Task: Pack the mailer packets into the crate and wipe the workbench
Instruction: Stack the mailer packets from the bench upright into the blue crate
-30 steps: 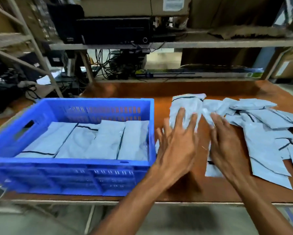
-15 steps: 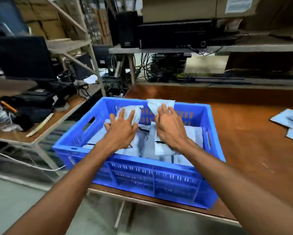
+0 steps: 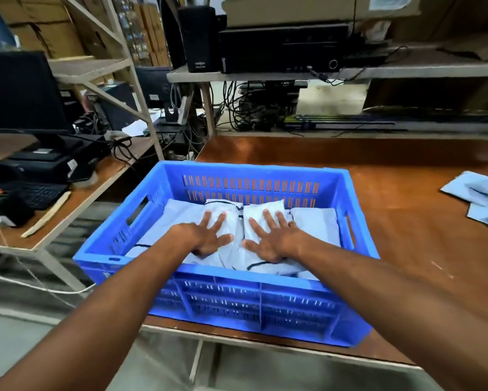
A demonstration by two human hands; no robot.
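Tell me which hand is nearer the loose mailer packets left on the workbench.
Right. The right hand presses packets inside the crate, on the side toward the loose mailer packets; the left hand lies further away beside it.

There is one view only, from the person's head, looking forward and steeply down on the crate point(image 3: 254, 176) from close above its near wall. The crate sits centre frame; beyond it shelves point(image 3: 293, 71) fill the top, and the bench point(image 3: 401, 227) runs off right.
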